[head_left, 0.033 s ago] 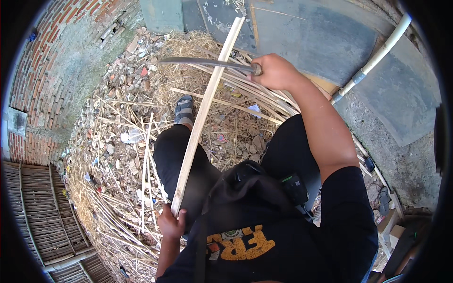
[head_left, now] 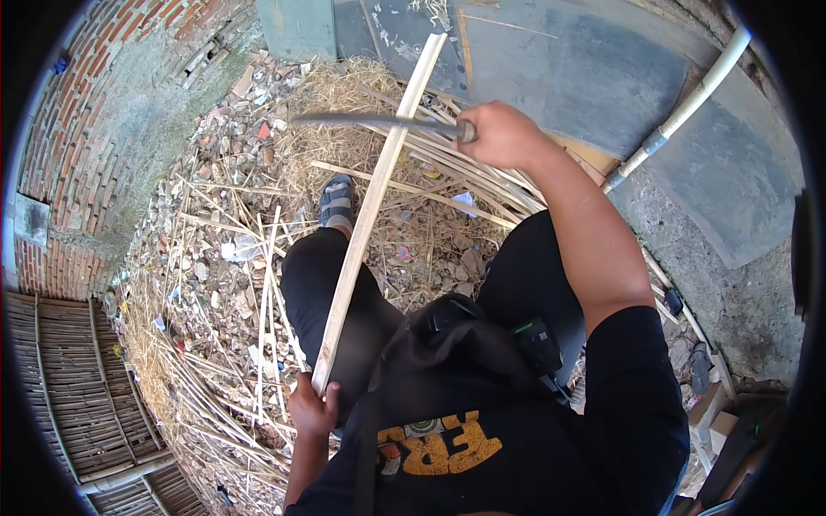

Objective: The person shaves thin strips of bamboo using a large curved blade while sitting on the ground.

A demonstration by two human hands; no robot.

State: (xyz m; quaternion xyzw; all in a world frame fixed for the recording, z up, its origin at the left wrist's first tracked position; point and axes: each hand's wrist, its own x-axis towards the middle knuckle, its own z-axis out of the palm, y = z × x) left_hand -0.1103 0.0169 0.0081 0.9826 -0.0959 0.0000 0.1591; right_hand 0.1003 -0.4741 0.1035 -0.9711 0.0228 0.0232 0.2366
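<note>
A long pale strip of split bamboo (head_left: 368, 215) slants up and away from my lap, resting across my left thigh. My left hand (head_left: 313, 406) is closed round its near end. In my right hand (head_left: 497, 136) is the handle of a machete (head_left: 361, 119), whose long dark blade points left and lies across the strip near its far end. The blade is slightly blurred, and my fingers hide most of the handle.
Several cut strips (head_left: 465, 176) lie in a bundle beyond my knees, with straw-like shavings (head_left: 344, 82) beside them. More thin strips (head_left: 267, 310) are scattered over rubble at the left. A brick wall (head_left: 95, 129) stands left, and a pale pipe (head_left: 680, 112) runs along the right.
The machete blade has shifted slightly down along the strip toward me, together with my right hand. My left hand keeps its place on the near end.
</note>
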